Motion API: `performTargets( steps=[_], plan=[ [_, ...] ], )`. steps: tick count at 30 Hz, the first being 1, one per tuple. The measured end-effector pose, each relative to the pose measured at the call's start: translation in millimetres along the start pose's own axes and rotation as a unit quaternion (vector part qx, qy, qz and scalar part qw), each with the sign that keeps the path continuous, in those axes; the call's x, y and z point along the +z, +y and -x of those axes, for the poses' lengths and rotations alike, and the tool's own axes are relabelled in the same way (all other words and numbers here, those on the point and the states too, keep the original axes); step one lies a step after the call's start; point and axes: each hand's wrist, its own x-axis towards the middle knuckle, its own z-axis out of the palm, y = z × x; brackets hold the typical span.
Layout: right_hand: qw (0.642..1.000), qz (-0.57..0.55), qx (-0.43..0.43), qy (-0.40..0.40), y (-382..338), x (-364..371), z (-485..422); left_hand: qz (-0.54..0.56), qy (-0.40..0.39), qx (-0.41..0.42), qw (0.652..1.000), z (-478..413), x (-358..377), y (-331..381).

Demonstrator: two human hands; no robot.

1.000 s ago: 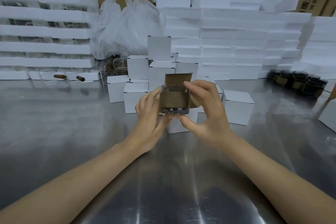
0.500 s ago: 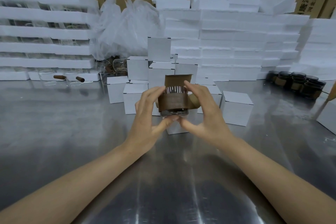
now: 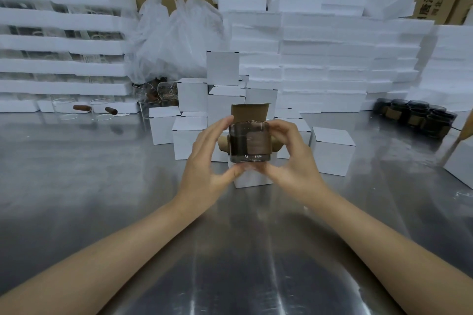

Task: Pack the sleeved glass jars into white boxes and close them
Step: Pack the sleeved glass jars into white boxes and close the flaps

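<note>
A dark glass jar (image 3: 249, 142) in a brown sleeve is held upright between both hands, just above an open white box (image 3: 253, 178) on the steel table. The box's brown inner flaps stand up behind and beside the jar. My left hand (image 3: 204, 161) holds the jar's left side, thumb under its base. My right hand (image 3: 291, 158) grips its right side, fingers curled round the rim. Several closed white boxes (image 3: 190, 135) are stacked behind.
More sleeved dark jars (image 3: 414, 116) cluster at the right. Clear glasses (image 3: 64, 108) and foam trays (image 3: 64, 43) stand at the left, stacked foam blocks (image 3: 320, 59) behind. Another white box (image 3: 332, 151) sits right of my hands. The steel table (image 3: 102, 186) stretches toward me.
The jar has turned from tilted to upright in my hands and sits slightly lower over the open box. Both hands kept their hold.
</note>
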Motion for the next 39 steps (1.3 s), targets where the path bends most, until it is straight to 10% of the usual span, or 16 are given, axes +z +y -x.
performTargets(
  steps=[31,39],
  plan=[
    [0.997,0.078,-0.004,-0.015,-5.1,-3.3,-1.1,-0.008,-0.005,-0.108,0.994,-1.1,-3.2,1.0],
    [0.999,-0.022,0.021,-0.021,-11.1,-5.8,1.5,-0.028,0.001,0.002,1.0,0.4,-1.8,11.5]
  ],
)
